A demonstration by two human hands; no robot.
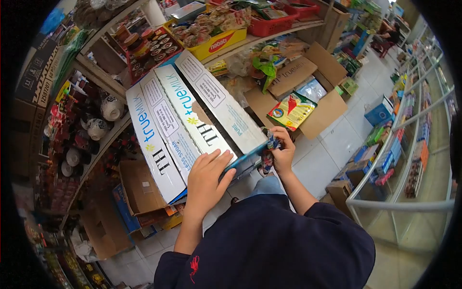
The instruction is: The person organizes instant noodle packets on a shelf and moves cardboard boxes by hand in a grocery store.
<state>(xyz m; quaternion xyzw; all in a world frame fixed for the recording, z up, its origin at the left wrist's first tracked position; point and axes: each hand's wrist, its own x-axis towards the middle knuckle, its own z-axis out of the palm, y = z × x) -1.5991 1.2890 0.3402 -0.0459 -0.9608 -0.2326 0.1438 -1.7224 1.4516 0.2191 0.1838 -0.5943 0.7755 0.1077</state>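
Note:
White and blue TH true MILK cartons (151, 127) stand in front of me, their printed tops facing up, with a dark gap between two of the panels. A torn brown patch shows on the middle panel. My left hand (207, 180) lies flat across the near end of the tops, fingers stretched out, holding nothing. At the near right corner, my right hand (285, 150) is closed around a crumpled patterned cloth (273, 139), which sits right at the carton's edge. Part of the cloth is hidden by the fingers.
An open cardboard box (320, 123) with a yellow packet (292, 111) stands right of the cartons. Behind is a shelf with a yellow tray (219, 44) and red baskets (274, 25). Crockery (111, 108) lines the left shelf; a glass display case (399, 204) stands at right.

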